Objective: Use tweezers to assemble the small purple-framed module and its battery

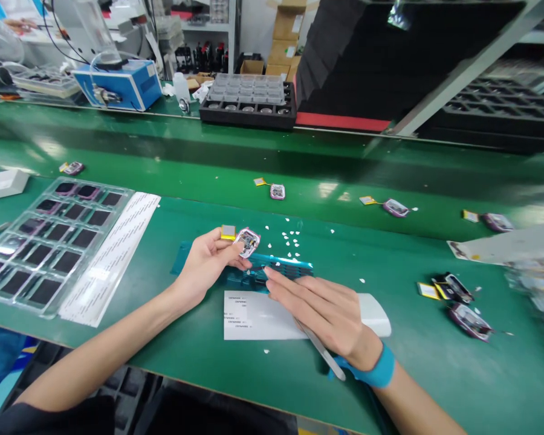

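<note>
My left hand (208, 260) is closed on an opened smartwatch case (248, 243) whose circuit board faces up. A small battery with yellow edges (228, 232) sticks out above its fingers beside the case. In my right hand (320, 308) are metal tweezers (324, 353), their rear end showing below the palm; the tips by the fingertips are hard to make out. That hand is over a blue film strip (294, 262) and a white backing sheet (258, 315). Several small white stickers (291, 244) lie scattered just beyond. A blue band (383, 367) circles my right wrist.
A clear tray of dark screens (58, 241) lies left, beside a printed white strip (113, 260). Several opened watch cases with batteries (277, 191) lie along the back and right. Behind stand a blue machine (118, 83) and a black tray (249, 118).
</note>
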A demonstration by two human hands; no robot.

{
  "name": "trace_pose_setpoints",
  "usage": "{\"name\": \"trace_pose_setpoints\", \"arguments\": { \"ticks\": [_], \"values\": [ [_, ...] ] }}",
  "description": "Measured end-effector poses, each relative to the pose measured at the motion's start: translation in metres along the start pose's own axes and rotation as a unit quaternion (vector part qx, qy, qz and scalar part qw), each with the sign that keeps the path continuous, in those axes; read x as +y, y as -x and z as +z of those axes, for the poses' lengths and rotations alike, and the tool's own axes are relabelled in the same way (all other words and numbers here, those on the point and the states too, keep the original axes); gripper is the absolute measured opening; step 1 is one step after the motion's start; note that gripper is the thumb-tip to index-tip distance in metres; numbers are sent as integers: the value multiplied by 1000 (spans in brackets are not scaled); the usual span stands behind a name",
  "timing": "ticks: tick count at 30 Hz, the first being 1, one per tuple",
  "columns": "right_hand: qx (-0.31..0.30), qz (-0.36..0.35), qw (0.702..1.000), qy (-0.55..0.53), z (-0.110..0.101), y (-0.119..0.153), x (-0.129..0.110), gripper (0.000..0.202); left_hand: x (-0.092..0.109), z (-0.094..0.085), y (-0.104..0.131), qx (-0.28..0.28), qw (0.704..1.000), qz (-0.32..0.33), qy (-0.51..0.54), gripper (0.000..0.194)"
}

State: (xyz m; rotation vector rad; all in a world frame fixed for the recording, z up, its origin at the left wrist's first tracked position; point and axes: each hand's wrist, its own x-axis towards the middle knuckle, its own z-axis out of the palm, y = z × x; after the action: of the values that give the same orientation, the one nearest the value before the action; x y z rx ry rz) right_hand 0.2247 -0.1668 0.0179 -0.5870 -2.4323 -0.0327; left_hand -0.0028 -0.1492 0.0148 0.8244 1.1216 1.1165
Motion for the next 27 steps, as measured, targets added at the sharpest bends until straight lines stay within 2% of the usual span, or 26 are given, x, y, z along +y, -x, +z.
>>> {"name": "trace_pose_setpoints", "arguments": {
  "ticks": [7,12,17,27],
  "values": [
    [25,-27,999,37,5,1,0,34,-2,6,5,38,996,41,-64,17],
    [29,-47,996,65,6,-1,0,29,-6,8,7,45,999,6,5,23],
    [17,-55,995,81,6,-3,0,22,-7,12,10,41,999,-17,22,23],
    [-19,-59,993,103,7,-1,-3,29,-9,14,12,28,998,-40,49,23]
  ]
}}
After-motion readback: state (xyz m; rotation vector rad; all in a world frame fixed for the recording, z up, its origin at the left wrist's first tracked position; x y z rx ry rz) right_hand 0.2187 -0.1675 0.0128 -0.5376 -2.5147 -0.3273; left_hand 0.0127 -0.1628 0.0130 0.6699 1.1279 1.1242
